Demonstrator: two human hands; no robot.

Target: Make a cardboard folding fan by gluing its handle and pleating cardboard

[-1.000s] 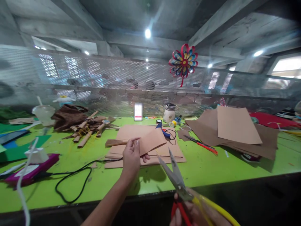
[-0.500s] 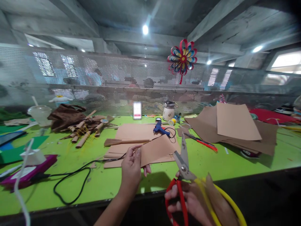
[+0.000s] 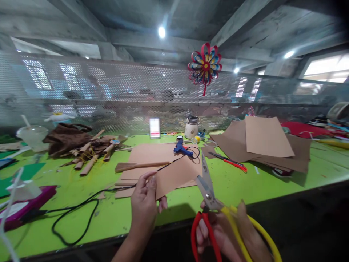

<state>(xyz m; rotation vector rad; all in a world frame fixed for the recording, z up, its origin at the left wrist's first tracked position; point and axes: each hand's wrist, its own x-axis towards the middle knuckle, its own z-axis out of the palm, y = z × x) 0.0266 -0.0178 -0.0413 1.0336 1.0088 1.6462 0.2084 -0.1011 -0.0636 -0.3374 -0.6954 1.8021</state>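
Scissors [image 3: 208, 196] have come up to the right end of a light brown paper piece [image 3: 174, 176] since the earlier frames, and that piece has swung nearer the front edge of the green table [image 3: 237, 185], showing more of the blue glue gun [image 3: 181, 147].

Near the table's back left corner, a clear plastic cup [image 3: 32, 137] with a straw stands upright; what it contains cannot be told. To its right are a slumped brown cloth bag [image 3: 67, 140], its contents hidden, and brown paper rolls [image 3: 89, 165] with yellow string.

The left hand [image 3: 144, 193] reaches over the middle of the front edge, back of the hand toward the view, thumb and fingers closed on the paper piece's left end, some fingertips showing beneath. The piece slants up to the right, above stacked brown sheets [image 3: 148, 153].

Behind, near the back edge, a pale jar [image 3: 191, 130] stands upright under its dark lid, its inside hidden.

The right hand [image 3: 222, 233] is low at the front edge, gripping the scissors, fingers around the red handle and thumb at the yellow one; the blades are spread. Larger brown sheets [image 3: 265, 140] lie piled toward the table's right side.
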